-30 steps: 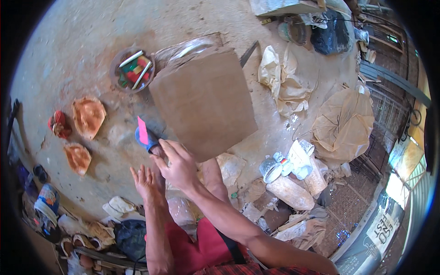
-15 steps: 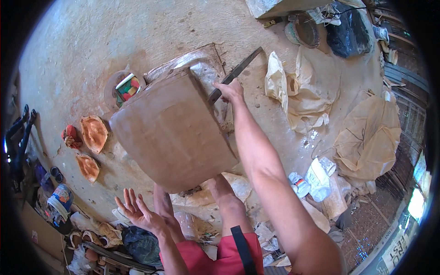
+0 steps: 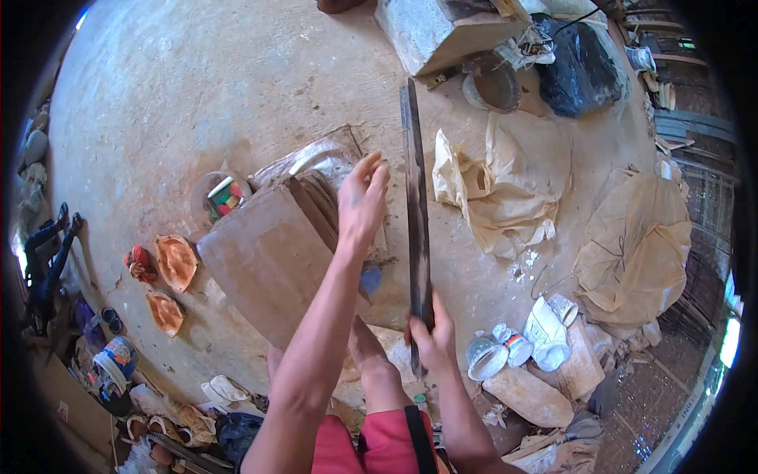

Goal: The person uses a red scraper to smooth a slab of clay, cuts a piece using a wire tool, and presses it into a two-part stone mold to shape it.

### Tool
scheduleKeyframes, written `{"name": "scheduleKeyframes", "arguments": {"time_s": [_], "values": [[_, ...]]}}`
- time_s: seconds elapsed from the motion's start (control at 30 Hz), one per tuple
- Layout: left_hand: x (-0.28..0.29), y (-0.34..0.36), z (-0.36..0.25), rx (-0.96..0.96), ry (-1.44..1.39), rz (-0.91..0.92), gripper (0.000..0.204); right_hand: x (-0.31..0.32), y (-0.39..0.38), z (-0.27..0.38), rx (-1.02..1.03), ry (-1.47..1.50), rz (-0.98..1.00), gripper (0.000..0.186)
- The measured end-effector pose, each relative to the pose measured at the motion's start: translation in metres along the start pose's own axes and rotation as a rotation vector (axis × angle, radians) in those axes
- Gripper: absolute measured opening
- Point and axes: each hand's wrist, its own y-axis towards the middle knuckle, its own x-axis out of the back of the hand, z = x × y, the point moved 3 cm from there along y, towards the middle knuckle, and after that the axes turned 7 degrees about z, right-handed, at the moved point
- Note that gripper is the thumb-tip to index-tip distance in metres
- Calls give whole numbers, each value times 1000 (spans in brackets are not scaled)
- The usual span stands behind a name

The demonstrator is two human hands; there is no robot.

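My right hand (image 3: 434,332) grips the near end of a long, dark flat bar (image 3: 414,182) with brown smears. The bar points away from me over the floor, right of a broad brown slab that looks like wet clay (image 3: 264,257). Reaching across the slab's right part, my left arm ends in my left hand (image 3: 363,201), beside the bar but apart from it. Its fingers are half curled with a gap between them, and I see nothing in them. Layered edges show at the slab's far right side, and a whitish sheet (image 3: 335,150) lies beyond it.
A bowl of coloured pieces (image 3: 223,196) stands left of the slab, near orange-brown shell-shaped pieces (image 3: 175,262). Crumpled tan paper (image 3: 505,189) lies right. White containers (image 3: 546,336) are nearer me. A pale block (image 3: 442,35) and a black bag (image 3: 580,71) stand farther off.
The bar has moved right, off the slab's edge, and my right hand has drawn back toward me with it. My left hand has swung up from the lower left, across the slab.
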Motion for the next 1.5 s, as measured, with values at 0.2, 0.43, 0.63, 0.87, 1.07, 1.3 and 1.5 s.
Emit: {"name": "scheduleKeyframes", "arguments": {"time_s": [0.2, 0.43, 0.63, 0.87, 1.07, 1.3, 1.5], "values": [[6, 52, -35, 56, -263, 67, 34, 7, -70, -6, 179, -551, -22, 69], [12, 5, -33, 192, -322, 34, 17, 23, -99, -37, 89, -725, -56, 73], [27, -28, -20, 89, -622, 32, 16, 22, -107, -47, 30, -727, 5, 75], [33, -59, 1, 29, -753, 68, 10, 22, -91, -12, 125, -542, 100, 78], [-28, -170, 41, 160, -911, 213, 14, 31, -32, 34, -39, -352, 4, 75], [-90, -261, 93, 471, -1161, 419, 36, 11, 11, 96, 229, -460, -129, 74], [86, -188, -13, -395, 132, 56, 72, 3, 49, 118, 593, -1103, 19, 64]]}}
